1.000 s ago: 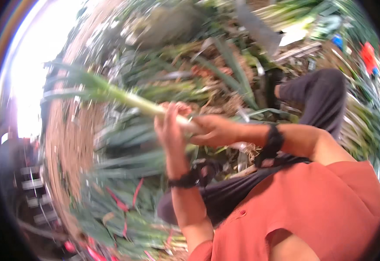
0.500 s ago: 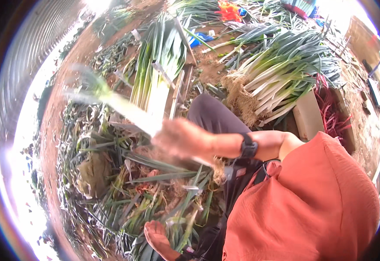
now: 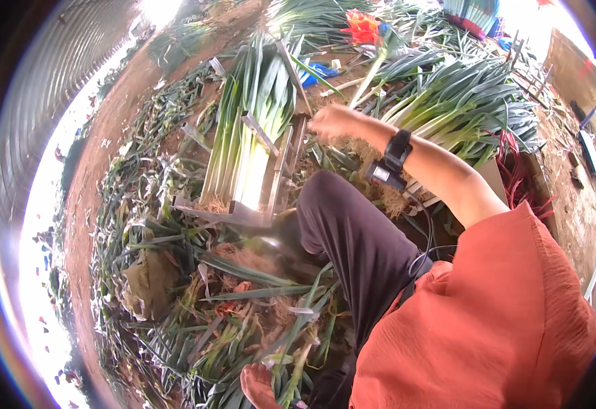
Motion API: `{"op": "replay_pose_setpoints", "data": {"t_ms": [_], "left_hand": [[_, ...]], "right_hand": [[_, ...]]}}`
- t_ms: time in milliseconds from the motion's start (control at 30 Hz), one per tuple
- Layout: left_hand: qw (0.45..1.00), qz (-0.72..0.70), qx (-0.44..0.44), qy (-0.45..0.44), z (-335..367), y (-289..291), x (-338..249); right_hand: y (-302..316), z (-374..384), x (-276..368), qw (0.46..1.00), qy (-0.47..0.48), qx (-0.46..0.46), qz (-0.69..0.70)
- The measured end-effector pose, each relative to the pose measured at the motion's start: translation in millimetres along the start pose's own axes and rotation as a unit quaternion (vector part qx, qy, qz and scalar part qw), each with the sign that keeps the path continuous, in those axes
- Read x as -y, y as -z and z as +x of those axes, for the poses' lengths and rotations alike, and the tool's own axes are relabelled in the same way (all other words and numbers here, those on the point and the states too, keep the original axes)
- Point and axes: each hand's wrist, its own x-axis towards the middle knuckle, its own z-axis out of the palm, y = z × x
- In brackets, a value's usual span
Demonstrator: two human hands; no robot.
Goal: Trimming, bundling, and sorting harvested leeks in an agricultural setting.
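My right hand is reaching out past my knee, smeared by motion, with its fingers partly curled. Just behind its wrist side rises a leek, green leaves uppermost; whether the hand grips it is unclear. That hand is beside a large heap of leeks with pale shafts and bushy roots. Low in the view, my left hand hovers over loose leaves, its fingers loosely bent and nothing in it. More leeks lie side by side in a wooden rack left of my right hand.
Leaf trimmings and root scraps cover the ground round my bent leg. A crumpled tan sack lies among them. Red strips fill a box at right. Beyond are a blue plastic piece and an orange-red item.
My right hand has swung up and right from over the trimmings, where it held a leek, to the leek heap. My left hand has dropped slightly, its fingers more bent.
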Motion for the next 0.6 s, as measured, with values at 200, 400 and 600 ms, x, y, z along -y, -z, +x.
{"op": "replay_pose_setpoints", "data": {"t_ms": [200,400,600], "left_hand": [[0.990,-0.086,0.104,-0.033,30.5,63.3,14.8],[0.991,-0.074,-0.048,-0.105,-9.0,-3.4,-49.7],[0.940,-0.174,-0.127,-0.264,-67.6,37.1,-74.3]], "right_hand": [[-69.8,-29.7,139.8,0.922,0.273,0.242,0.129],[-159.9,-81.0,218.7,0.848,0.214,0.463,0.142],[-363.8,-155.6,250.2,0.739,0.461,0.485,-0.078]]}}
